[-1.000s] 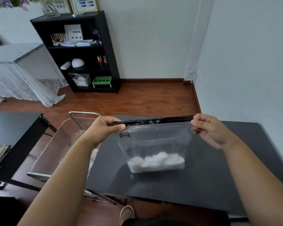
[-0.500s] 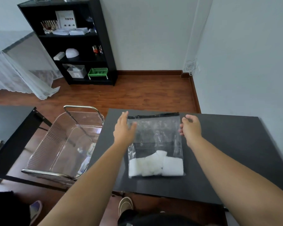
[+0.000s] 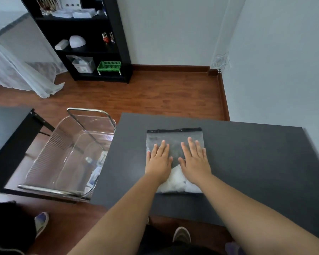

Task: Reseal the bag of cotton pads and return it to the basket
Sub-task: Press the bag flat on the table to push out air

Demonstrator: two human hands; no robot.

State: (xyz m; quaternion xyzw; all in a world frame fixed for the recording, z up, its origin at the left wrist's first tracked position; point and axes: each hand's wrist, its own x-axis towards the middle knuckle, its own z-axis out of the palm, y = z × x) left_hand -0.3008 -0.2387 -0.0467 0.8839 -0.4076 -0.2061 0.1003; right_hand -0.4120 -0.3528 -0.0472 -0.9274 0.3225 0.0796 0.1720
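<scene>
The clear bag of cotton pads (image 3: pixel 174 137) lies flat on the dark grey table (image 3: pixel 247 162), its black zip strip at the far edge. White cotton pads (image 3: pixel 175 183) bunch at the near end of the bag. My left hand (image 3: pixel 159 160) and my right hand (image 3: pixel 194 160) rest palm-down side by side on the middle of the bag, fingers spread and flat, holding nothing. The clear plastic basket (image 3: pixel 44 162) with a metal rim stands left of the table, lower down, with a few small items in its bottom.
A black table (image 3: pixel 6 129) stands left of the basket. A black shelf unit (image 3: pixel 88 39) with a green crate is against the far wall. Wooden floor lies beyond the table. My shoes show below the table's near edge.
The bag went from being held up by its top corners to lying flat on the table. Both hands let go of the corners and now press flat on its middle.
</scene>
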